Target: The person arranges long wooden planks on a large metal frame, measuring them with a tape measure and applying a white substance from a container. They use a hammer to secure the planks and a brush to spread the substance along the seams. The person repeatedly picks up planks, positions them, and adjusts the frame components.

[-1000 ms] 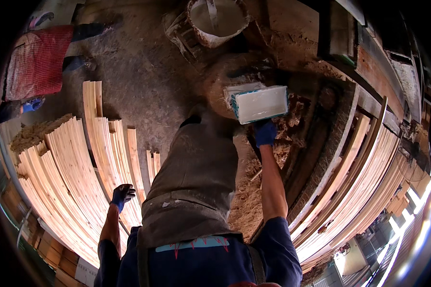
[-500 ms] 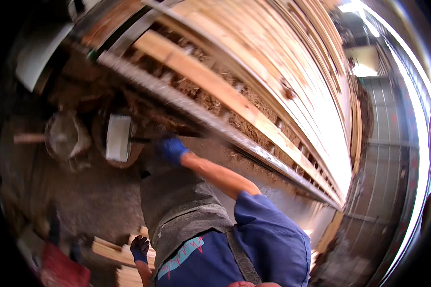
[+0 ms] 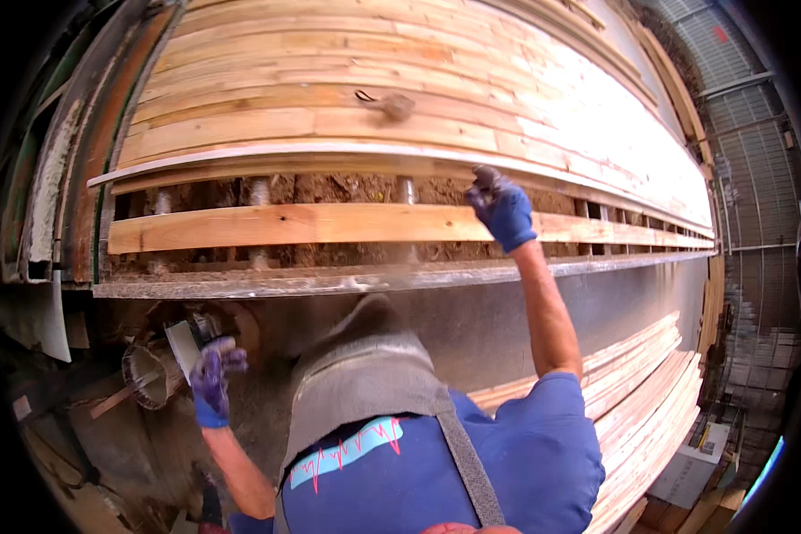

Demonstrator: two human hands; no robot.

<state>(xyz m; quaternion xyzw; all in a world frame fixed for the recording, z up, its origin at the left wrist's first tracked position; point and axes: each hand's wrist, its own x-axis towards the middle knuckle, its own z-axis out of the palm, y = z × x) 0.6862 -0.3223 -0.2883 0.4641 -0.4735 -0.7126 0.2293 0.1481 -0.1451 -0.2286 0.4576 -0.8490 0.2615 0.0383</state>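
Observation:
My right hand (image 3: 502, 212), in a blue and dark glove, is raised over a long loose plank (image 3: 329, 222) on the workbench frame. Its fingers are loosely bent, and I see nothing in them. On the left, my left hand (image 3: 216, 378), gloved alike, hangs open with fingers apart. Beside it are a white flat rectangular piece (image 3: 183, 349) and a round crusted bucket (image 3: 141, 388) with a wooden stick (image 3: 116, 400) in it. The plank lies across several crossbars, parted by a gap from the pale joined boards (image 3: 285, 89) behind it.
A small brown rounded thing (image 3: 393, 107) with a dark loop sits on the boards. The metal front rail (image 3: 267, 285) runs between me and the plank. Stacked strips of wood (image 3: 632, 383) lie at the right, near a white box (image 3: 688, 467). Sawdust or scraps fill the frame's gaps.
My view has turned, so the bench now runs across in front of me. My right hand has risen from near the buckets to over the plank; my left has come up beside the buckets.

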